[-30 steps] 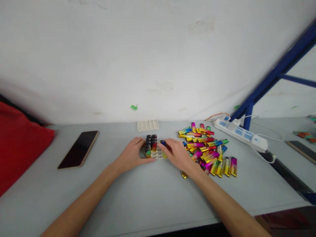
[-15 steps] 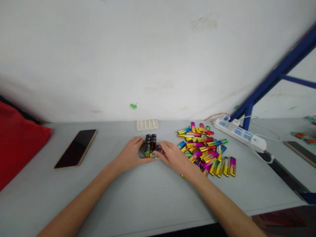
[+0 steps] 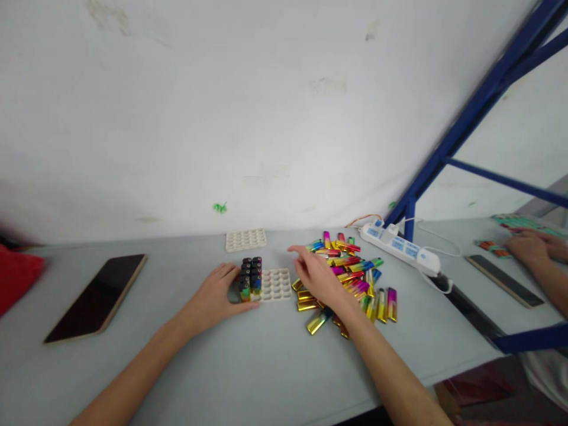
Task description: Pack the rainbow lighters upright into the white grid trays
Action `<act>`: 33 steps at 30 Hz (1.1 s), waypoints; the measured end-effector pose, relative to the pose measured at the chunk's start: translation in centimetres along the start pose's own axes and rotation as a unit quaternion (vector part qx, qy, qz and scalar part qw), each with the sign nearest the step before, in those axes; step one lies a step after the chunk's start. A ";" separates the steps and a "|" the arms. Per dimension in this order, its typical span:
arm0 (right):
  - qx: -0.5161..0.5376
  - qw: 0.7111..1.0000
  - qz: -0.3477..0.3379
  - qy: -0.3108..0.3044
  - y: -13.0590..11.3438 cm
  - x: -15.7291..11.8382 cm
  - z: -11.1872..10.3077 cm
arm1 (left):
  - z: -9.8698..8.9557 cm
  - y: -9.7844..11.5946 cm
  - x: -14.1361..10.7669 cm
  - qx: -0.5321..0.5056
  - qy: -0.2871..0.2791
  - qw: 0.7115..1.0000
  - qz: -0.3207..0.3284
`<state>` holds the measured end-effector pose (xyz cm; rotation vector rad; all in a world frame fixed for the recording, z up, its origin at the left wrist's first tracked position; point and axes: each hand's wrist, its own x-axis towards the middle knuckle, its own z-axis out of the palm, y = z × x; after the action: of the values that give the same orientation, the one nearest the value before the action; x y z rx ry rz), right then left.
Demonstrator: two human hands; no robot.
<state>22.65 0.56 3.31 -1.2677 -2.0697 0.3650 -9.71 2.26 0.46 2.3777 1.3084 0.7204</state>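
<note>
A white tray (image 3: 276,285) with rows of holes lies on the table, its left end filled with two rows of upright lighters (image 3: 251,277) with black tops. My left hand (image 3: 217,293) curls round that end, thumb along the front edge and fingers behind, gripping the tray. To the right lies a heap of lighters (image 3: 355,275) in shiny gold, pink, red, blue and green. Over the heap's left side is my right hand (image 3: 317,275), fingers apart and index finger stretched out, with nothing visible in it. Its palm hides some lighters.
Behind stands a second white holed tray (image 3: 245,239) near the wall. A dark phone-like slab (image 3: 97,296) lies on the left, beside a red cloth (image 3: 18,275). At right are a white power strip (image 3: 399,245), blue frame (image 3: 444,157) and another person's hands (image 3: 535,245).
My right hand has left the lighters in the tray and moved over the heap, opening. My left hand stays at the tray. The view has turned right, bringing another person's hands into sight.
</note>
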 end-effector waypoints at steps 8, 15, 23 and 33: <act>-0.090 0.975 0.155 0.133 8.5 0.8 -8.5 | 0.2 0.0 0.1 -0.007 0.008 1.000 0.006; -0.230 0.945 0.231 0.012 12.9 2.6 -10.3 | 0.4 0.3 0.3 -0.007 0.003 1.000 0.005; -0.246 0.919 0.308 -0.025 13.6 6.1 -9.3 | 0.4 0.3 0.2 -0.011 0.001 1.000 0.000; -0.037 0.973 0.203 0.106 8.7 6.5 -8.3 | 0.5 0.3 0.1 -0.004 0.009 1.000 0.001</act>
<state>32.17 9.54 7.19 -1.6998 -1.6531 0.3175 -9.12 2.16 0.22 2.3734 1.3077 0.7476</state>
